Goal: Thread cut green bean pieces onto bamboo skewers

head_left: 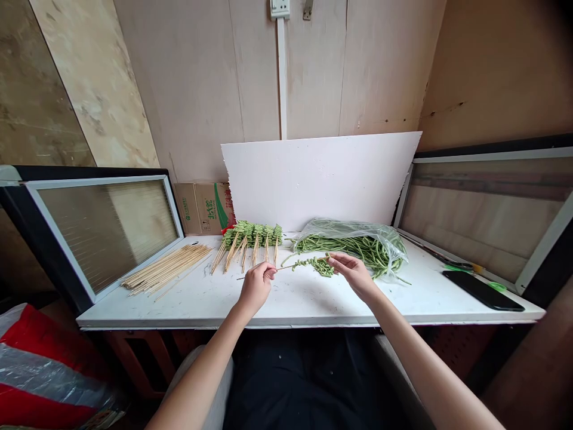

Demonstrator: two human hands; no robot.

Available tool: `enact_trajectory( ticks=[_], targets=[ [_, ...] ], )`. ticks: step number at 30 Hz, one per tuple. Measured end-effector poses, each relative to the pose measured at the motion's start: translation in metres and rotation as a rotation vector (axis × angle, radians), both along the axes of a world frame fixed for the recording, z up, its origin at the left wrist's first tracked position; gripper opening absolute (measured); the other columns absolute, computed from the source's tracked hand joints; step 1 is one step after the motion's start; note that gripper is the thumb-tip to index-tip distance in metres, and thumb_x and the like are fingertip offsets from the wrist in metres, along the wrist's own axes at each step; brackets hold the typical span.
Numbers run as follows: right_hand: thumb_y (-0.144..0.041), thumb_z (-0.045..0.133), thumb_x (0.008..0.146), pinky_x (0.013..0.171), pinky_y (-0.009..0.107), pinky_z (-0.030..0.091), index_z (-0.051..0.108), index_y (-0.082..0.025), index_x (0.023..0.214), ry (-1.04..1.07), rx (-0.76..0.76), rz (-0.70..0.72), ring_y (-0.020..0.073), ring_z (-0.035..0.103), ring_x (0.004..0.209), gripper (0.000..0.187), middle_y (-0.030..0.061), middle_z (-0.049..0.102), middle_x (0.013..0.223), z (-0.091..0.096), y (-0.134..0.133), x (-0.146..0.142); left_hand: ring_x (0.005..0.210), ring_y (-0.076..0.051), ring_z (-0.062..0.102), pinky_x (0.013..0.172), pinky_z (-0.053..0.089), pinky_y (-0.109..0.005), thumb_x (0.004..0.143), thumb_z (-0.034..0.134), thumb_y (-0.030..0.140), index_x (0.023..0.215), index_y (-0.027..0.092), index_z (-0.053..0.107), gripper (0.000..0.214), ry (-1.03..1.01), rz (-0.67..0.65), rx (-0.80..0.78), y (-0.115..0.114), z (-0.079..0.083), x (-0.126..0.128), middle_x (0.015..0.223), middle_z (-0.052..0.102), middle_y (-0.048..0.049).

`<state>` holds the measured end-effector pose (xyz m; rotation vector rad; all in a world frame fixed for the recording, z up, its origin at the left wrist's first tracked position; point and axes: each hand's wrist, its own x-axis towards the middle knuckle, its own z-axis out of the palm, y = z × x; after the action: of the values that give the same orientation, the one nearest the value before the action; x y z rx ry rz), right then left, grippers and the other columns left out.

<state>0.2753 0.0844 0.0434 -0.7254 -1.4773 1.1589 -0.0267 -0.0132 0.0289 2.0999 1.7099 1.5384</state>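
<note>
My left hand (256, 285) is closed in a pinch on a thin bamboo skewer (285, 269) that points to the right over the white table (197, 298). A green long bean (313, 264) is folded in loops on the skewer's far end. My right hand (351, 270) pinches that bean at its right side. Just behind my right hand lies a clear plastic bag of long beans (353, 242).
Loose bare skewers (168, 270) lie at the table's left. Finished bean skewers (250, 239) are fanned out at the back. A black phone (481, 289) and green-handled scissors (461, 266) lie at the right. A white board (317, 176) and a cardboard box (201, 208) stand behind.
</note>
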Motion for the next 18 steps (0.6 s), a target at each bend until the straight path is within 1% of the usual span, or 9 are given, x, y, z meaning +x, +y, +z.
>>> enact_trajectory(
  ticks=[3,6,10,13,18],
  targets=[
    [-0.053,0.092,0.072,0.074,0.032,0.053,0.083,-0.022,0.101,0.098,-0.085,0.102,0.0212,0.070,0.090,0.044,0.0092,0.080,0.101,0.005,-0.004,-0.001,0.074,-0.019,0.067,0.072,0.048,-0.029,0.099,0.056,0.017,0.093,0.020,0.071,0.017,0.001,0.002,0.009,0.000,0.000,0.001,0.077,0.072,-0.0027],
    [-0.053,0.091,0.073,0.076,0.033,0.055,0.082,-0.024,0.101,0.163,-0.132,0.154,0.0220,0.072,0.092,0.042,0.0088,0.080,0.101,0.008,-0.006,-0.001,0.074,-0.019,0.067,0.072,0.048,-0.029,0.099,0.056,0.017,0.092,0.020,0.071,0.017,-0.001,0.005,0.010,0.000,0.001,0.002,0.077,0.072,-0.0028],
    [-0.054,0.089,0.075,0.078,0.035,0.057,0.081,-0.025,0.103,0.165,-0.144,0.173,0.0267,0.076,0.099,0.041,0.0107,0.082,0.105,0.011,-0.008,-0.004,0.072,-0.019,0.066,0.072,0.048,-0.029,0.099,0.056,0.016,0.091,0.020,0.071,0.017,-0.001,0.008,0.001,-0.001,0.003,0.002,0.076,0.071,-0.0022],
    [-0.052,0.089,0.076,0.078,0.035,0.057,0.081,-0.025,0.103,0.169,-0.143,0.188,0.0292,0.076,0.106,0.039,0.0113,0.082,0.106,0.011,-0.010,-0.005,0.072,-0.019,0.066,0.072,0.048,-0.029,0.099,0.056,0.017,0.091,0.021,0.071,0.017,0.007,0.013,0.000,-0.001,0.002,0.002,0.075,0.071,-0.0024],
    [-0.052,0.088,0.076,0.079,0.035,0.058,0.081,-0.025,0.101,0.204,-0.136,0.203,0.0301,0.076,0.112,0.037,0.0113,0.083,0.107,0.012,-0.012,-0.005,0.073,-0.019,0.066,0.072,0.047,-0.029,0.099,0.056,0.017,0.091,0.021,0.070,0.017,0.014,0.019,-0.005,0.000,0.000,0.001,0.076,0.072,-0.0026]
  ],
)
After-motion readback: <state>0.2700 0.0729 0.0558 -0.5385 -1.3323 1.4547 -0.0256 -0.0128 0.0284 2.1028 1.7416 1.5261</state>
